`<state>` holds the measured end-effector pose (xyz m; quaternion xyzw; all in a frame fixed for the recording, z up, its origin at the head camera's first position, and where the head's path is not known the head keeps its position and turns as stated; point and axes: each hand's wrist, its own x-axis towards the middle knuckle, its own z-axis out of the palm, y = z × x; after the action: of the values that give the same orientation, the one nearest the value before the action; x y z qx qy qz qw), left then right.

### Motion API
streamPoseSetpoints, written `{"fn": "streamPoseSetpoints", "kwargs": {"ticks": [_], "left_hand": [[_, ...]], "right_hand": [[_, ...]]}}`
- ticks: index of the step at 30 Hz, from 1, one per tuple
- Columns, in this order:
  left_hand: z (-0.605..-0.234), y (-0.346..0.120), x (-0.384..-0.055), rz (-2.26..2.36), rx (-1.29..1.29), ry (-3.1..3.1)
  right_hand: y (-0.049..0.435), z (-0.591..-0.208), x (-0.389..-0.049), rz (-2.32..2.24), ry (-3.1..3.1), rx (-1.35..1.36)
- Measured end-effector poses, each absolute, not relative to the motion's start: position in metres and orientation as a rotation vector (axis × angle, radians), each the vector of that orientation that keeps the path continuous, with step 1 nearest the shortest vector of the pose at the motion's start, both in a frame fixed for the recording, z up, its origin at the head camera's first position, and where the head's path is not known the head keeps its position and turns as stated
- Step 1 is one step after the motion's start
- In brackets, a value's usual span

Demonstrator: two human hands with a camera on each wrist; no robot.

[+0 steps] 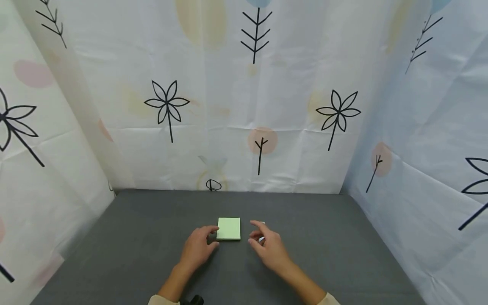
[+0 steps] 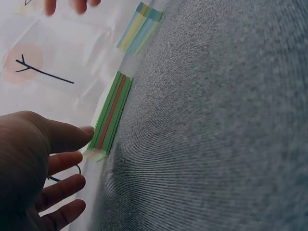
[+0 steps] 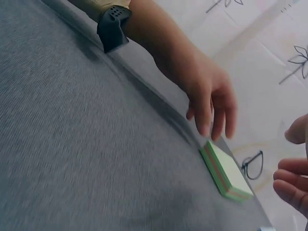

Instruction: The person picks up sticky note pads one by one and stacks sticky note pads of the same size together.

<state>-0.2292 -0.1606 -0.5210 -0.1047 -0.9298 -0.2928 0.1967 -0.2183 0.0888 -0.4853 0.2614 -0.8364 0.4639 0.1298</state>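
Observation:
A light green pad of sticky notes (image 1: 228,229) lies on the grey table, with a red stripe between green layers along its side (image 2: 111,113). My left hand (image 1: 198,248) is at the pad's left edge, fingers loosely bent and thumb apart; whether a fingertip touches it I cannot tell. To the right, my right hand (image 1: 271,250) hovers with parted fingers over a second pad, mostly hidden by it in the head view. The left wrist view shows that pad (image 2: 140,29) striped blue and yellow, with the right fingertips (image 2: 79,5) apart from it.
The grey cloth-covered table (image 1: 152,212) is bordered at the back and both sides by white printed fabric walls (image 1: 213,84). A dark device is strapped to the left wrist (image 3: 113,29), below a beige sleeve.

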Motion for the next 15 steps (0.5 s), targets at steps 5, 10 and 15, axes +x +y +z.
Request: {"fn": "streamPoseSetpoints", "kwargs": {"ticks": [5,10,15], "left_hand": [[-0.522,-0.161,-0.23,-0.797,-0.252,-2.669],[-0.524,-0.159,-0.231,-0.744,-0.211,-2.688],[-0.527,-0.158,-0.233,-0.69,-0.181,-2.719]], "right_hand": [[0.071,-0.487,-0.224,1.307,-2.581,0.736],[0.057,-0.492,-0.229,1.234,-2.72,0.661],[0.045,-0.494,-0.234,1.079,-2.805,0.635]]}}
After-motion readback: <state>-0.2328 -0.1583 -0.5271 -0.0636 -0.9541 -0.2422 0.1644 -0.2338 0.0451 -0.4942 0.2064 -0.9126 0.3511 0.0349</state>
